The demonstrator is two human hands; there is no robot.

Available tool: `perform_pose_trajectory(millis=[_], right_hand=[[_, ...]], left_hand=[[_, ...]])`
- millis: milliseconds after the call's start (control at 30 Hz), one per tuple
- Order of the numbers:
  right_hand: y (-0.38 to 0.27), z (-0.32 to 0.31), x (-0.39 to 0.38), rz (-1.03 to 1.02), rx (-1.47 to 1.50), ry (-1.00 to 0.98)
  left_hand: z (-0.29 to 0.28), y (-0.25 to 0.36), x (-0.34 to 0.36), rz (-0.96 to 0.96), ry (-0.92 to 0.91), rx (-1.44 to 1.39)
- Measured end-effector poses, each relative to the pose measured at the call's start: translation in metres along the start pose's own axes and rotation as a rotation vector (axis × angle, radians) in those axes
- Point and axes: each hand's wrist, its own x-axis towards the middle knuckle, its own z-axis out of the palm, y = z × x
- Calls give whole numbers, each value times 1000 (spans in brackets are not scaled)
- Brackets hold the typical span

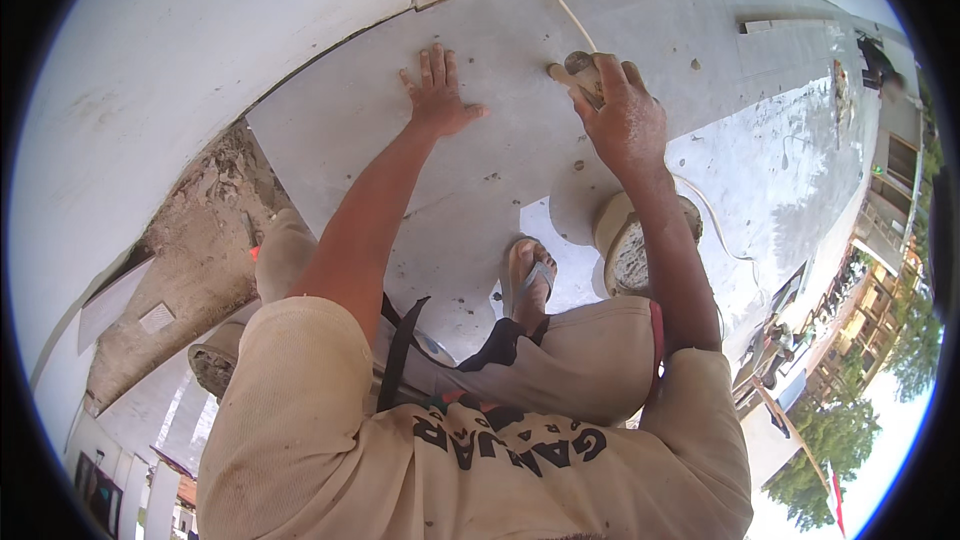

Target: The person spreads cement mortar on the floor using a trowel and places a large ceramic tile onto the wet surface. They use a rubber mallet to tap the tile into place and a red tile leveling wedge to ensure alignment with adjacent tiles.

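My left hand (437, 95) lies flat on the large grey tiles (500, 130), near the wall, fingers spread and nothing under the palm but tile. My right hand (625, 118) is closed around what looks like a mallet (583, 78), with a round dark end and a pale wooden handle stub. It is low over the tiles; whether the mallet touches them I cannot tell. A bucket (610, 225) with grey mortar stands beneath my right forearm, which hides part of it. My sandalled foot (530, 275) rests on the tiles close to that bucket.
A white cable (560, 0) crosses the tiles past my right hand. Left, the tiles end at rough bare ground (200, 230), where an orange-tipped tool (250, 232) lies. A second bucket (213, 365) stands by my left side. A white wall (250, 20) borders the floor.
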Motion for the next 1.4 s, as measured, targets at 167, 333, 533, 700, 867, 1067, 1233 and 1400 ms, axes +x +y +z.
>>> perform_pose_trajectory(millis=[167, 333, 533, 700, 867, 1067, 1233, 1400], right_hand=[[2, 33, -23, 137, 249, -179], [36, 74, -71, 66, 119, -197], [43, -24, -76, 454, 451, -31], [60, -55, -90, 520, 425, 140], [62, -71, -97, 590, 519, 144], [68, -39, -86, 633, 394, -60], [65, -64, -74, 636, 538, -39], [74, -34, -76, 617, 413, -88]], left_hand=[[0, 4, 0, 25, 57, 10], [-4, 2, 1, -55, -9, 71], [8, 7, 6, -42, 44, 50], [25, 51, -29, 2, -40, 54], [14, 75, -46, 74, -108, 164], [19, 77, -44, 172, -55, 140], [22, 74, -45, 156, -37, 125], [18, 81, -45, 151, -45, 143]])
